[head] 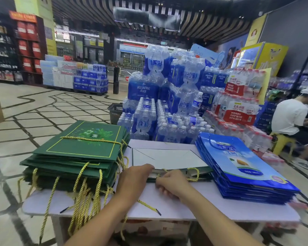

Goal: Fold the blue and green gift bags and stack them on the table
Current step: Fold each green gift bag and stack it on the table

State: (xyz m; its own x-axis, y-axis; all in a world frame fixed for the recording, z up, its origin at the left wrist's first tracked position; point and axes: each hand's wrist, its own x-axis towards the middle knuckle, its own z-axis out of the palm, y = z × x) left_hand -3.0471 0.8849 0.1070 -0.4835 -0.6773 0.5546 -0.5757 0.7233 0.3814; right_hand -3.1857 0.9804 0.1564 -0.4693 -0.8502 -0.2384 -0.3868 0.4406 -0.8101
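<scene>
Table (185, 208): flat pale top, matte, rounded corners.

Green stack (82, 148), left side of the table: flattened bags of stiff matte dark-green paper. The top bag had a thin yellow border line and a leaf print. Twisted gold rope handles hung off the near edge, so the mouth ends pointed toward the person.

Blue stack (242, 166), right side of the table: glossy laminated paper with a printed label. The long axis ran from far-left to near-right, and a blue cord handle showed at the far end.

Middle green bag (167, 158): lay flat on the table between the two stacks and just beside both. A pale grey-white panel faced up, with diagonal crease lines and a narrow green edge. The long axis ran left to right. The handle edge faced the person, with a gold cord loop (193, 172) lying on it.

Left hand (134, 178): forearm reached in from below, palm down, fingers curled over the bag's near-left edge, gripping it.

Right hand (172, 186): knuckles up, fingers curled tight at the near edge where the cord ran. Whether it pinched the cord or the paper, I could not tell.

A loose gold cord (149, 206) lay on the table under the forearms.

Behind the table: shrink-wrapped water bottle packs (167, 103).
</scene>
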